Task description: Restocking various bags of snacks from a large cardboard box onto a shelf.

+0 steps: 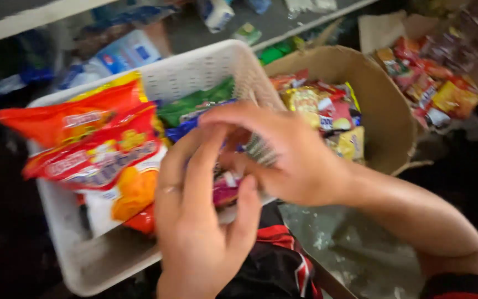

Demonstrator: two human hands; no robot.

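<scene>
My left hand [203, 221] and my right hand [283, 158] meet over the near right edge of a white plastic basket [195, 72]. Between the fingers of both hands sits a small pink snack packet [226, 188]. The view is blurred, so the exact grip is hard to read. Inside the basket lie red and orange snack bags [92, 149] at the left, with green and blue packets [195, 108] behind my hands.
A brown cardboard box [383, 111] holding several yellow and red packets stands right of the basket. More red packets [432, 83] lie at the far right. Blue and white packages [120, 55] sit behind the basket. Grey floor [355, 249] shows below my right forearm.
</scene>
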